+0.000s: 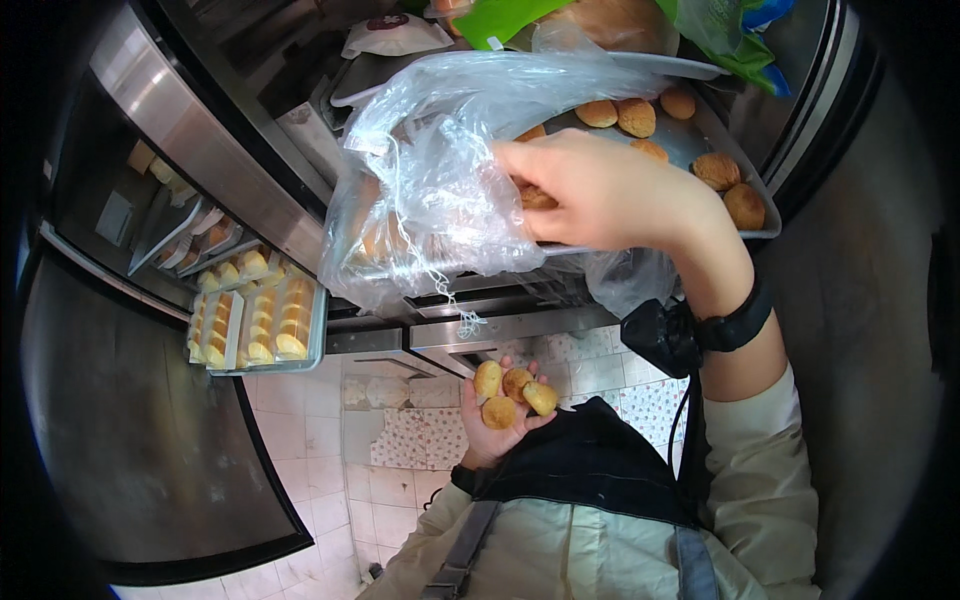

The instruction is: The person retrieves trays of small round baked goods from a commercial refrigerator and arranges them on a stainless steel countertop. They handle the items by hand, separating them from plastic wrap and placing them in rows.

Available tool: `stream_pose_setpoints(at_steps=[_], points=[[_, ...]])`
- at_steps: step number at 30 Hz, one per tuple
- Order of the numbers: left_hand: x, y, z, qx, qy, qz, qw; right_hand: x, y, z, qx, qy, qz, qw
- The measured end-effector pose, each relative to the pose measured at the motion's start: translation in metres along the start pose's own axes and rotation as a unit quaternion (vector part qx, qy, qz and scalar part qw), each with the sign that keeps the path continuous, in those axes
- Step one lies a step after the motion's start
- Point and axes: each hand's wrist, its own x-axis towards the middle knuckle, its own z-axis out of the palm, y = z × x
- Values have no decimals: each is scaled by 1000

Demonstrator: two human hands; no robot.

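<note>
My left hand (495,442) is palm up at waist height with several small golden-brown buns (517,384) lying on the palm and fingers. My right hand (592,191) reaches over a metal tray (679,142). A browned bun (538,197) sits between its thumb and fingers, and the fingertips are partly hidden by the plastic. Clear plastic bag film (457,202) drapes over the tray's left half and touches this hand. Loose round buns (637,118) lie on the tray's right part. More browned shapes show dimly under the film.
An open cabinet with steel frame posts (172,97) surrounds the tray. At left, a lower tray (319,345) of packed rolls (292,315) juts out beside a door (150,420). White string (442,289) hangs from the bag. Green packaging (502,19) lies behind.
</note>
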Motion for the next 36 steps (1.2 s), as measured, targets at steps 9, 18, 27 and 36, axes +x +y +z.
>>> stream_pose_setpoints(at_steps=[9, 18, 27, 36], points=[[6, -3, -3, -17, 10, -12, 1000, -1, 3, -2, -64, 11, -23, 998], [5, -1, -1, -11, 18, -16, 1000, -11, 5, -14, -127, 78, -15, 989], [-2, -1, -5, -5, 7, -3, 1000, -66, -2, -43, -91, 97, 66, 989], [0, -1, -3, -20, 6, -7, 1000, -41, -23, -41, -43, -80, 275, 957]])
